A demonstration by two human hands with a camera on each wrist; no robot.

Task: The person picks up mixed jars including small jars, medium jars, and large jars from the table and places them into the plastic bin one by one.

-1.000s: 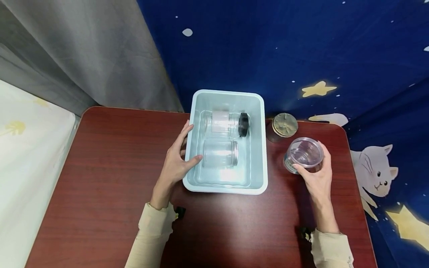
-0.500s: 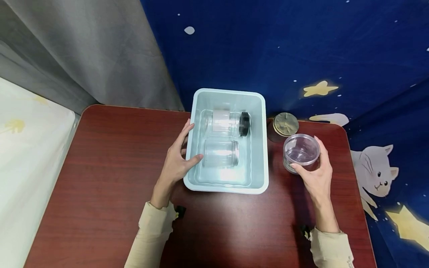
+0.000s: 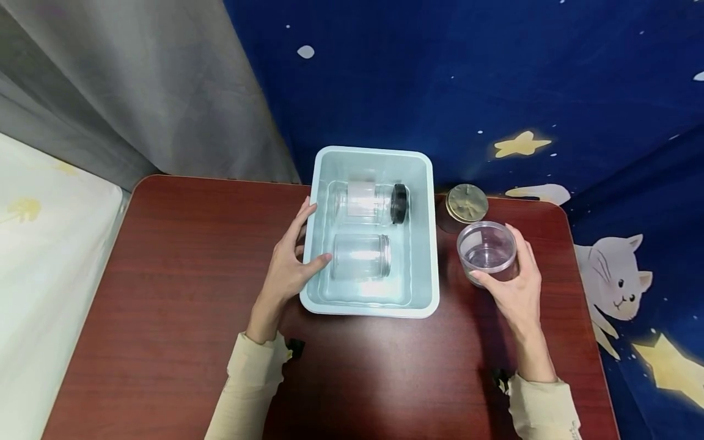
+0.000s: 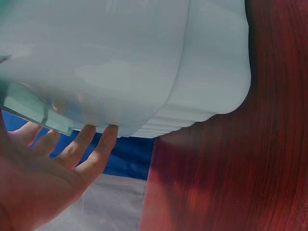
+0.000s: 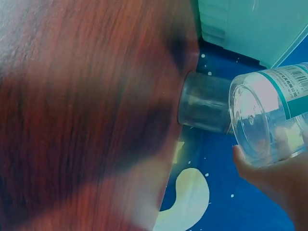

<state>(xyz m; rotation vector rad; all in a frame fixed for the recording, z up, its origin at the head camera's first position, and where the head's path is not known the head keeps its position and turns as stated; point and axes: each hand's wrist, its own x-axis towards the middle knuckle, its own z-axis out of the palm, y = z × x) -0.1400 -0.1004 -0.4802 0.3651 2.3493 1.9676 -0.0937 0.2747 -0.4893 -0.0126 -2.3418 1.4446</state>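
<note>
A light blue plastic bin (image 3: 422, 293) stands on the table. My left hand (image 3: 288, 263) holds its left rim, the thumb over the rim and the fingers on the outer wall; the left wrist view shows those fingers (image 4: 98, 151) against the wall. My right hand (image 3: 517, 287) grips a clear, lidless-looking jar (image 3: 486, 247), right of the bin. In the right wrist view this jar (image 5: 260, 115) is raised off the table and bears a green and white barcode label. Inside the bin lie a clear jar with a black lid (image 3: 399, 203) and a clear jar (image 3: 360, 256), both on their sides.
A jar with a gold-coloured lid (image 3: 467, 203) stands upright at the table's back edge, right of the bin and behind the held jar. The dark red wooden table (image 3: 181, 293) meets a blue starry curtain (image 3: 385, 73) and a grey curtain (image 3: 181, 91) at the back.
My right hand has moved slightly left with the jar, towards the bin. The nearer jar in the bin has rolled a little towards me. My left hand stays at the rim.
</note>
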